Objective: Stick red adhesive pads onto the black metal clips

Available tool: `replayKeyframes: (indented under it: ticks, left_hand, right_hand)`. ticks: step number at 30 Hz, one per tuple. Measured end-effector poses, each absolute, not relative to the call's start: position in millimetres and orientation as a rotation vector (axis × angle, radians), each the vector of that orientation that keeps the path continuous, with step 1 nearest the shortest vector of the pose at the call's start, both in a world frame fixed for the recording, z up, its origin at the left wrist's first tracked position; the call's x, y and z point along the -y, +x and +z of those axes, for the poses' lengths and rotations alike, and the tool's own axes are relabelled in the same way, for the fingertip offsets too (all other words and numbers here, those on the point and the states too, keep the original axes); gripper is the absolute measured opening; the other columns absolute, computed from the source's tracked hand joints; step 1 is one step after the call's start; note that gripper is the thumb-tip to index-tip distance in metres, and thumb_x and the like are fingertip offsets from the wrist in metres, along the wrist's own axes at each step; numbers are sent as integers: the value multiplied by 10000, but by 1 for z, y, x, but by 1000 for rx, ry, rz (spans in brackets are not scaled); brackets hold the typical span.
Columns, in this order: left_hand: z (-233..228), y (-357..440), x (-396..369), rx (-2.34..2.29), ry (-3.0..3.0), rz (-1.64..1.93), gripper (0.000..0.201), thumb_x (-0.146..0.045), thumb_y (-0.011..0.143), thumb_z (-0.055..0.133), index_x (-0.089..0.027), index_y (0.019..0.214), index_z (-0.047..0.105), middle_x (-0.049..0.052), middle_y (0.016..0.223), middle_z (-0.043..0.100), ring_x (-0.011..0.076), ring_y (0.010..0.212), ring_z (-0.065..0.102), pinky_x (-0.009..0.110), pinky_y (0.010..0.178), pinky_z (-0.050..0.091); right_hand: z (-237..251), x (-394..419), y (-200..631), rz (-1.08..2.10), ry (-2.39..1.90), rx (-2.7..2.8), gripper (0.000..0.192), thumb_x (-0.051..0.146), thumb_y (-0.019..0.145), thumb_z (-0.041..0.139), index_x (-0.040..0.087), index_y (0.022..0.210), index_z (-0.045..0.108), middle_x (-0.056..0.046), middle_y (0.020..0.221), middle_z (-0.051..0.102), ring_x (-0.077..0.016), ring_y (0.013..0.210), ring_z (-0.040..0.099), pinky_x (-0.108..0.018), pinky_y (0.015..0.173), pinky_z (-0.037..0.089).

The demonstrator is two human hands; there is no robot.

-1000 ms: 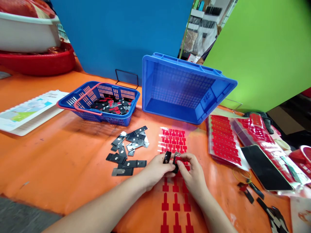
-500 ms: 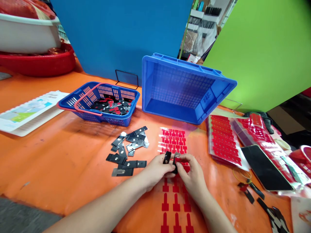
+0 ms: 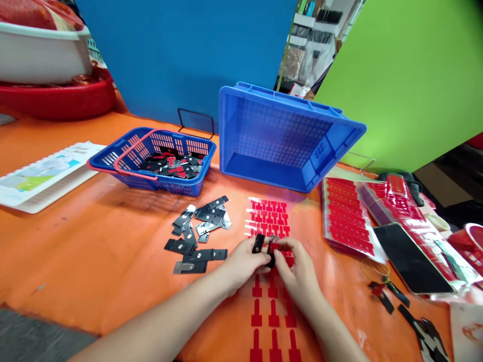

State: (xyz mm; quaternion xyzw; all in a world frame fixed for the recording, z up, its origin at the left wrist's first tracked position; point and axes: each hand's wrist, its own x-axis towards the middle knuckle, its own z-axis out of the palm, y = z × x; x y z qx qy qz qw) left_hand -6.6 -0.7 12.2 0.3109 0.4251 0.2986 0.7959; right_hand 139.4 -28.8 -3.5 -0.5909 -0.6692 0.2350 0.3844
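My left hand [image 3: 241, 264] is closed around a black riveted metal piece [image 3: 271, 259]. A second black strip [image 3: 258, 243] with a rivet stands up from the same fingers. My right hand [image 3: 300, 271] pinches a small red sticker [image 3: 274, 247] against the top of the held piece. Fingertips of both hands hide part of it. Under the hands lies a clear sheet of red T-shaped stickers [image 3: 256, 317], in rows. To the left, a loose heap of black riveted metal pieces [image 3: 211, 216] rests on the orange table cover [image 3: 113, 251].
A blue basket [image 3: 166, 183] with black and red pieces stands behind the heap. Beside it a blue crate [image 3: 264, 178] is tipped on its side. Red sticker sheets [image 3: 349, 216], a phone [image 3: 413, 256] and scissors-like black items [image 3: 424, 332] lie at right. A calendar [image 3: 49, 171] is at left.
The red sticker has come over onto the black piece and lies flatter against it. Both hands stay in nearly the same place. The view has shifted slightly.
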Motion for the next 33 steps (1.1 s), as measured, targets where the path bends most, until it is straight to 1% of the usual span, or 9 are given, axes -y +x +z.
replayKeyframes:
  ticks: [3, 7, 10, 13, 15, 17, 21, 24, 33]
  left_hand:
    - [14, -5, 0, -949, 681, 645, 296, -162, 618, 618, -180, 911, 586, 1, 772, 550, 128, 714, 546, 301, 700, 461]
    - [16, -1, 0, -1021, 747, 679, 263, -251, 618, 641, -165, 852, 557, -18, 696, 524, 122, 663, 528, 274, 626, 457]
    - [16, 1, 1, -1041, 782, 689, 249, -292, 617, 638, -164, 803, 532, -34, 651, 494, 116, 625, 512, 266, 593, 453]
    - [14, 2, 2, -1006, 817, 669, 233, -299, 616, 633, -169, 766, 512, -44, 627, 468, 113, 600, 498, 258, 566, 443]
    - [14, 2, 3, -982, 824, 657, 217, -288, 619, 630, -171, 743, 495, -47, 628, 457, 112, 600, 495, 260, 565, 441]
    - [14, 2, 4, -968, 826, 655, 203, -273, 627, 625, -172, 724, 479, -49, 627, 449, 111, 603, 495, 264, 573, 442]
    - [14, 1, 4, -936, 830, 661, 182, -254, 643, 612, -171, 735, 479, -49, 623, 445, 109, 601, 494, 271, 582, 442]
    - [14, 2, 4, -935, 819, 661, 191, -255, 634, 620, -169, 740, 487, -48, 621, 447, 111, 595, 493, 274, 580, 441]
    - [13, 3, 4, -932, 814, 658, 202, -264, 628, 628, -171, 732, 482, -46, 625, 447, 99, 576, 467, 255, 551, 421]
  right_hand:
    - [-4, 28, 140, 646, -1520, 1646, 153, 230, 789, 452, 210, 928, 513, -46, 878, 600, -178, 813, 571, -320, 716, 471]
    - [-2, 30, 139, 679, -1520, 1652, 166, 234, 797, 448, 210, 948, 513, -48, 899, 600, -180, 830, 567, -322, 728, 466]
    - [2, 31, 137, 611, -1500, 1696, 155, 228, 792, 455, 216, 931, 523, -56, 899, 590, -196, 850, 554, -352, 742, 454]
    - [4, 29, 137, 461, -1501, 1669, 106, 241, 769, 487, 217, 852, 549, -84, 1010, 546, -228, 962, 508, -409, 815, 413]
    - [4, 26, 138, 472, -1522, 1602, 86, 261, 765, 497, 213, 812, 551, -91, 1080, 512, -234, 1016, 480, -417, 838, 401]
    - [3, 23, 140, 556, -1530, 1544, 90, 281, 769, 500, 208, 796, 544, -85, 1050, 531, -222, 987, 499, -395, 817, 418]
    - [1, 23, 140, 701, -1558, 1466, 121, 306, 782, 499, 199, 802, 550, -56, 881, 598, -191, 846, 558, -342, 755, 445]
    - [2, 25, 139, 748, -1607, 1412, 149, 326, 781, 504, 195, 812, 567, -44, 805, 614, -183, 762, 576, -317, 691, 460]
    - [2, 25, 138, 709, -1638, 1436, 160, 335, 786, 501, 195, 812, 573, -46, 803, 622, -186, 755, 577, -307, 680, 459]
